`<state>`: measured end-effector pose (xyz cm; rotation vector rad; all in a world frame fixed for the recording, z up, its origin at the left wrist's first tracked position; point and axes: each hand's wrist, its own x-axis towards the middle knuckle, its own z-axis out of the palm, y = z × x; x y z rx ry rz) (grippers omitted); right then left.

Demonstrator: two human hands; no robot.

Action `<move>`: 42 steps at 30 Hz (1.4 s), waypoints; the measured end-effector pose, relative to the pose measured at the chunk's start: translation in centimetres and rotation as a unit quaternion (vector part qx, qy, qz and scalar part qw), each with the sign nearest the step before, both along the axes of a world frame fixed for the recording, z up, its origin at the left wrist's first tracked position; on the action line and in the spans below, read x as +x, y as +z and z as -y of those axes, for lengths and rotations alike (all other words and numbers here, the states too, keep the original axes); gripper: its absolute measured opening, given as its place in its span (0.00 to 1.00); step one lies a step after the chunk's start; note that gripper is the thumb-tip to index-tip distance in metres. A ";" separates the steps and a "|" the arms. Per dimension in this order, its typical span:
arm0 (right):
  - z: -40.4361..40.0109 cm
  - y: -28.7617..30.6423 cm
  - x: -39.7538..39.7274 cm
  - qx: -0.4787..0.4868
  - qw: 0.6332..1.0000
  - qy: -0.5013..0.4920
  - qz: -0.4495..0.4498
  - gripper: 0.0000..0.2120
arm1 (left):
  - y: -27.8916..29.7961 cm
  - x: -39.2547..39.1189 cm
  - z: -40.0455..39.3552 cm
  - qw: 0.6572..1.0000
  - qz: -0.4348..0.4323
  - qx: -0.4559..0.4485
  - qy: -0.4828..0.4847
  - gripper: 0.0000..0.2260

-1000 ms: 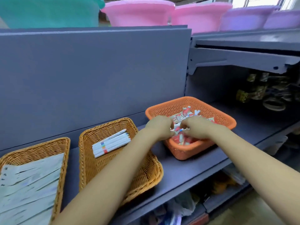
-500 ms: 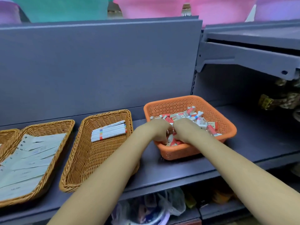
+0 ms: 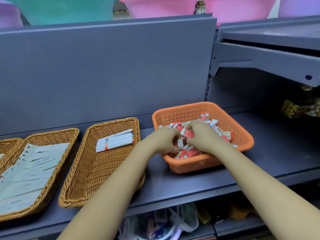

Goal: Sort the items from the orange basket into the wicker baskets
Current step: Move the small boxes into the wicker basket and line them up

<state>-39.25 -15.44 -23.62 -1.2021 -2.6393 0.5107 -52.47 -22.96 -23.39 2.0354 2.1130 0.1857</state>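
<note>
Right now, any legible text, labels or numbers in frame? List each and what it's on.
None can be read.
Red-and-white packets in the orange basket: white print, too small and blurred.
White pens in the wicker basket: faint marking along the top one, illegible.
Paper strips in the left wicker basket: faint handwriting-like marks, illegible.
Yellow packaging at far right: dark pattern, unreadable.
</note>
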 end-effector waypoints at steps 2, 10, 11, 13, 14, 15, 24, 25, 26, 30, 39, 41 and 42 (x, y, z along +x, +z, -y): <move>-0.1 0.3 0.6 0.004 1.000 0.007 -0.010 0.18 | 0.0 -0.1 0.2 0.999 0.047 0.021 0.013 0.15; 0.0 1.0 1.7 0.018 0.997 0.043 -0.060 0.18 | 0.5 -1.4 1.7 0.935 0.319 0.122 0.094 0.13; 0.0 1.1 1.7 0.023 0.996 0.049 -0.065 0.18 | 0.4 -1.6 1.9 0.922 0.349 0.136 0.102 0.14; 0.2 1.3 1.8 0.034 0.994 0.061 -0.087 0.17 | 0.3 -1.8 2.3 0.892 0.410 0.157 0.110 0.15; 0.4 1.4 1.8 0.038 0.992 0.067 -0.102 0.16 | 0.3 -1.9 2.4 0.877 0.439 0.163 0.109 0.15; 0.5 1.5 1.8 0.043 0.989 0.075 -0.117 0.16 | 0.3 -1.9 2.6 0.863 0.463 0.169 0.106 0.15; 2.1 2.8 1.5 -0.042 0.963 0.081 -0.254 0.13 | 1.5 -2.9 4.6 0.796 0.555 0.221 0.095 0.14; 2.3 2.9 1.2 -0.065 0.956 0.086 -0.272 0.10 | 1.7 -3.2 5.1 0.795 0.556 0.225 0.095 0.14; 2.6 2.9 0.9 -0.085 0.949 0.090 -0.290 0.08 | 1.7 -3.6 5.5 0.792 0.557 0.228 0.098 0.14; 4.0 3.1 -1.4 -0.141 0.919 0.096 -0.356 0.10 | 2.2 -5.5 7.9 0.801 0.538 0.237 0.115 0.13; 10.1 3.4 -9.5 -0.291 0.848 0.149 -0.418 0.05 | 3.1 -11.7 15.8 0.800 0.511 0.275 0.151 0.12; 11.8 3.2 -11.7 -0.329 0.837 0.159 -0.408 0.06 | 3.0 -13.7 18.1 0.798 0.509 0.282 0.157 0.12; 12.7 3.1 -12.7 -0.341 0.835 0.162 -0.401 0.08 | 2.9 -14.7 19.3 0.797 0.509 0.285 0.159 0.12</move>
